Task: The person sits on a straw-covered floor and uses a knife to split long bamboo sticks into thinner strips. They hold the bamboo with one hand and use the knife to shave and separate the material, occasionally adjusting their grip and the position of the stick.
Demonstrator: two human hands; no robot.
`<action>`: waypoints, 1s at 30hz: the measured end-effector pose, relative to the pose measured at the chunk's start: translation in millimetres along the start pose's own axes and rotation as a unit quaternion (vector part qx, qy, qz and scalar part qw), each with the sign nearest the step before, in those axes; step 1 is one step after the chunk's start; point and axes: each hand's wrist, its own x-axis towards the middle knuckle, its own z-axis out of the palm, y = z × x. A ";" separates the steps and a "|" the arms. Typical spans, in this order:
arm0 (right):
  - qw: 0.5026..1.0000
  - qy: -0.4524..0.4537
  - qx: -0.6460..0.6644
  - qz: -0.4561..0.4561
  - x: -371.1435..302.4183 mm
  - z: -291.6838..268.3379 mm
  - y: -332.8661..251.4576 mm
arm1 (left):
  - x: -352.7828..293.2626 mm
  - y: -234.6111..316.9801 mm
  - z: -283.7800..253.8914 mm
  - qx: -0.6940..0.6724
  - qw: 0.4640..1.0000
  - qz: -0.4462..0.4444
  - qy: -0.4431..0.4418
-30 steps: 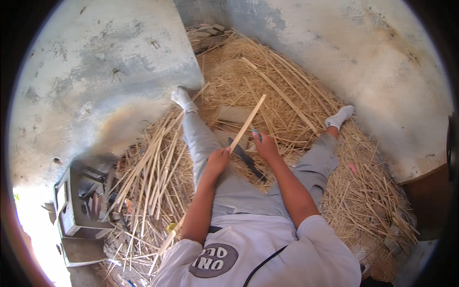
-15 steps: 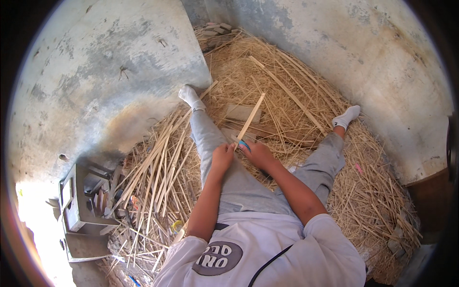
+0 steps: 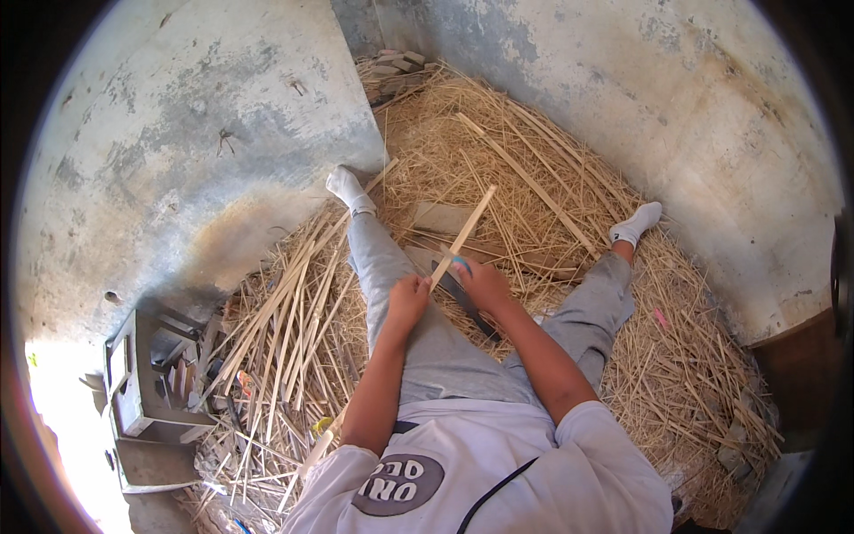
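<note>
My left hand is closed round the near end of a pale, flat bamboo strip above my left thigh. The strip slants up and away to the right. Close beside it, my right hand is closed on a knife with a long dark blade, which crosses beneath the strip. A bit of blue shows at the right index finger; I cannot tell whether it is a wrap or a guard. The right fingers hide part of the knife.
My legs are spread over a floor of straw-like shavings. Long strips lie piled on the left, beside a grey box-like frame. A flat block lies between my feet. Worn walls enclose the far side.
The hands have drawn slightly apart and the strip leans more to the right. The dark knife, mostly hidden before, now shows below the strip. The whole view has shifted a little.
</note>
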 end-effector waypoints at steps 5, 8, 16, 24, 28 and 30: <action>0.999 0.026 0.026 -0.014 4.0 -11.4 27.8 | -5.1 -0.8 5.7 0.026 0.998 0.053 0.006; 0.998 0.055 0.025 -0.023 4.2 -8.0 33.1 | -5.8 -1.2 5.2 0.014 0.999 0.044 0.000; 1.000 0.012 0.002 0.004 5.4 -23.6 28.7 | -14.9 7.5 -8.2 0.006 0.997 0.077 -0.005; 0.960 0.124 0.102 0.231 26.0 -30.3 142.8 | -65.0 39.8 -49.2 -0.047 0.995 -0.025 -0.081; 0.906 0.213 0.280 0.236 25.9 -24.6 173.8 | -80.5 24.0 -67.9 -0.153 0.981 -0.093 -0.081; 0.915 0.222 0.290 0.174 29.4 -21.7 138.8 | -84.5 13.1 -68.8 -0.188 0.976 -0.091 -0.066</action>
